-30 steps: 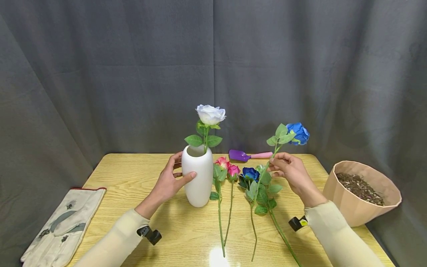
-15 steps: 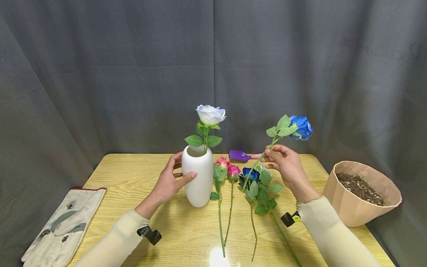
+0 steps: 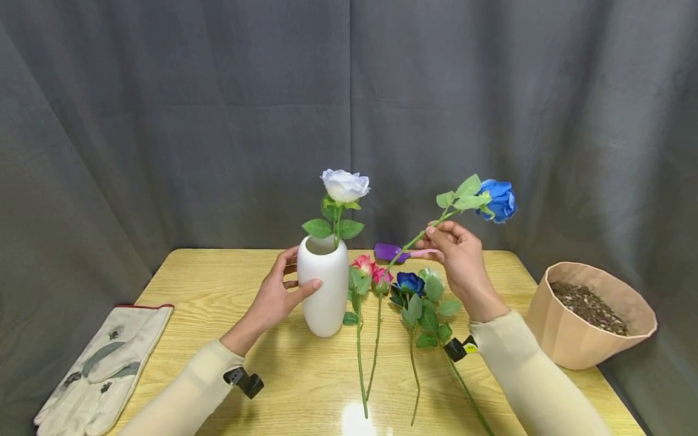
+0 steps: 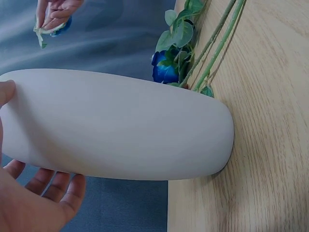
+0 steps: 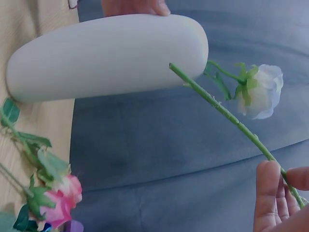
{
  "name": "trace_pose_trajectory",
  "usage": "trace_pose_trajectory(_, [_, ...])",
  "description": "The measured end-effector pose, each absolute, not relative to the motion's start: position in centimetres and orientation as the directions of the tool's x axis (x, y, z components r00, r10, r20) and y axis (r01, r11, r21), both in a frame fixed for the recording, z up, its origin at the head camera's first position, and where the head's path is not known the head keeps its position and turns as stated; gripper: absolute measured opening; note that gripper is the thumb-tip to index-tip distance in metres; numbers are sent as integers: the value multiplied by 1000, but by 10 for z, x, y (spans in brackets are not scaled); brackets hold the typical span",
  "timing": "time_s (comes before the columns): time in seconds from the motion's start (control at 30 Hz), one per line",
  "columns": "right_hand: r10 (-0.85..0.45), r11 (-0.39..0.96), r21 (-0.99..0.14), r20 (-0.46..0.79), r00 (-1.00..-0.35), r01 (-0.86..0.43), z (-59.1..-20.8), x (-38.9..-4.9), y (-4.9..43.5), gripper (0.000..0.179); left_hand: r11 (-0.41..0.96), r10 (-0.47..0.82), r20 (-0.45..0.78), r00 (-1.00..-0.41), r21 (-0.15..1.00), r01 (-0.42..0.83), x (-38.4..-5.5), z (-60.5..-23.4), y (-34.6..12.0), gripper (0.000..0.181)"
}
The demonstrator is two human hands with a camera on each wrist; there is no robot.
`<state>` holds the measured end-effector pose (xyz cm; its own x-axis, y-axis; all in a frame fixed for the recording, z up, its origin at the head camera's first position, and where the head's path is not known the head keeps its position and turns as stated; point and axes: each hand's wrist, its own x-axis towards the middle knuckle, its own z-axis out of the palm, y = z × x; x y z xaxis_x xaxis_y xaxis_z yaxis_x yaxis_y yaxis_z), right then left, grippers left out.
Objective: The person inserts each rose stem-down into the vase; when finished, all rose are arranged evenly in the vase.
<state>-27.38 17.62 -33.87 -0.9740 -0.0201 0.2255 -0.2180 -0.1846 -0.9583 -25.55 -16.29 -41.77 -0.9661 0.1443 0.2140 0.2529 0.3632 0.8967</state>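
The held blue rose (image 3: 497,201) has risen, tilting further.

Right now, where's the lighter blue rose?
In the head view, the lighter blue rose is right of centre, pinched in the right hand above the table, to the right of the white vase.

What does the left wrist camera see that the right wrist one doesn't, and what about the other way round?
Only the left wrist view shows the blue bloom of the flower being held, partly hidden.

Only the right wrist view shows the white rose and the bare lower end of the held stem.

Both show the white vase, left hand, right hand, table and curtain.
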Motion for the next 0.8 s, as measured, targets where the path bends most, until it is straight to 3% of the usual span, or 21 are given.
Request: trace_pose_trajectory(0.8, [70, -291, -896, 329, -942, -335, -313, -280, 133, 10, 359, 145, 211, -967, 899, 250, -254, -417, -163, 80])
